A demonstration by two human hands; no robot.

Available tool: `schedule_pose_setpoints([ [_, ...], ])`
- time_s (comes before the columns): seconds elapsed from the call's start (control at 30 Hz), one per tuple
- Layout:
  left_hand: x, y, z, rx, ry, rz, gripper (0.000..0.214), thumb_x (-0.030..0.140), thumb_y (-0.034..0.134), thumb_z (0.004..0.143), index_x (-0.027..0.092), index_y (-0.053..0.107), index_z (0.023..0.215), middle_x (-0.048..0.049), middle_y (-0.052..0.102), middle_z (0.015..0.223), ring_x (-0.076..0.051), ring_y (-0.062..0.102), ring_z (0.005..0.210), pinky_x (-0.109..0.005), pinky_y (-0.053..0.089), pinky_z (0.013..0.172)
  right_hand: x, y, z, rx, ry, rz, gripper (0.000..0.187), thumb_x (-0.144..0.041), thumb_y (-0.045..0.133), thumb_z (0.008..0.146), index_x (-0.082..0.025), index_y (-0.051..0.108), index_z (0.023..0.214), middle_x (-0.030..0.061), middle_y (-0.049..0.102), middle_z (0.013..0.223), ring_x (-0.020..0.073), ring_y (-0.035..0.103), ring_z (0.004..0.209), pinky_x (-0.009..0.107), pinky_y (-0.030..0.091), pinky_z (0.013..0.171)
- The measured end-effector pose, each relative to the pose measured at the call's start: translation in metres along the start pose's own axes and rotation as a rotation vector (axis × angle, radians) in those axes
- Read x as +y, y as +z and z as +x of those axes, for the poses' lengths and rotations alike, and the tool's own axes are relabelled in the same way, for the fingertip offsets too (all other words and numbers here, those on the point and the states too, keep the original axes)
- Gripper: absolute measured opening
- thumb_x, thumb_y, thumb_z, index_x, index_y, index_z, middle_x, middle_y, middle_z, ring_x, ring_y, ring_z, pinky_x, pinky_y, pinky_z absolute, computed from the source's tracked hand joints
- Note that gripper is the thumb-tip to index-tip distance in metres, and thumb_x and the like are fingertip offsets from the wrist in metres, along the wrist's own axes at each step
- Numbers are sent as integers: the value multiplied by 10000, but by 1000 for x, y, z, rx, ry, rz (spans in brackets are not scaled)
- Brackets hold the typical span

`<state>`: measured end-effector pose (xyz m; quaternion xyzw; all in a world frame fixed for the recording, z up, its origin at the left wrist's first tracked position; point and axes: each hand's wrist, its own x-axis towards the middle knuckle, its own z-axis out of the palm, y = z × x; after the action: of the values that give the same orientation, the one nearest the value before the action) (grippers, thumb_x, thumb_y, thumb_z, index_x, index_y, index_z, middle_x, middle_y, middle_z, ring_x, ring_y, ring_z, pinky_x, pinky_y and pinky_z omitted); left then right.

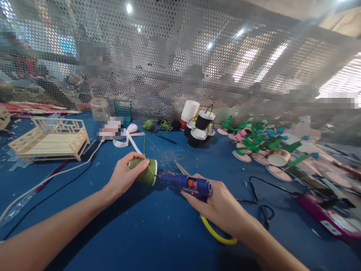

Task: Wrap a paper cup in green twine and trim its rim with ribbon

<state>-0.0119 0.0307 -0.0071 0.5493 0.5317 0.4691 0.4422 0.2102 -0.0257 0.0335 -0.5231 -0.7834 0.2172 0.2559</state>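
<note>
My left hand [128,173] is closed around a paper cup wrapped in green yarn [145,177], lying on its side with its white rim to the right. A strand of the yarn runs from the cup toward the back of the table. In my right hand [217,199] is a blue glue gun [180,181], its small red light lit and its nozzle at the rim end of the cup; whether they touch I cannot tell. Beneath that hand lie scissors with yellow handles [216,231], partly hidden. A green yarn ball [148,124] rests farther back.
Black yarn-covered cups [197,137] and stacked white cups [190,110] stand at the back. Left is a small wooden bench model [53,139] by a white cord. Right are green paper plants on pink discs [251,146] and a purple power strip [328,216]. Perforated metal [158,67] walls the back.
</note>
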Motion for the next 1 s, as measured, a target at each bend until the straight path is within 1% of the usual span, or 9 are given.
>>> schedule_pose_setpoints([
  [0.17,-1,0,0,9,60,65,303,453,625,659,185,587,796,0,578,722,-128,497,620,-224,370,534,1,0,2,48,12,34,148,-285,515,770,-169,540,682,-17,554,594,106,463,512,214,401,494],
  [0.33,0,1,-1,18,97,136,309,456,609,657,183,588,800,-13,591,736,-145,520,638,-241,386,541,1,0,5,102,12,31,175,-281,516,763,-170,507,628,-16,542,584,99,433,504,209,374,449],
  [0.5,0,2,-3,22,138,179,283,441,601,668,188,583,796,-16,600,761,-162,546,687,-257,407,576,-1,0,8,134,56,41,189,-282,520,745,-175,485,593,-28,497,532,90,403,466,207,351,411],
  [0.6,0,1,-3,25,172,209,267,426,600,671,191,586,798,-14,602,761,-168,557,701,-268,420,599,-1,0,10,145,53,40,183,-276,528,734,-176,480,588,-24,497,538,93,411,475,207,348,411],
  [0.8,-1,1,-3,61,301,284,211,381,593,694,193,585,790,-9,598,764,-164,564,705,-287,451,650,-2,-2,8,113,61,33,172,-281,516,743,-162,515,619,-25,500,537,93,411,480,207,361,434],
  [1.0,-3,0,-4,48,459,327,158,326,579,737,200,568,832,-18,574,824,-153,555,743,-296,458,704,-3,-3,10,131,92,52,186,-270,529,729,-166,487,580,-43,437,494,73,335,441,195,328,395],
])
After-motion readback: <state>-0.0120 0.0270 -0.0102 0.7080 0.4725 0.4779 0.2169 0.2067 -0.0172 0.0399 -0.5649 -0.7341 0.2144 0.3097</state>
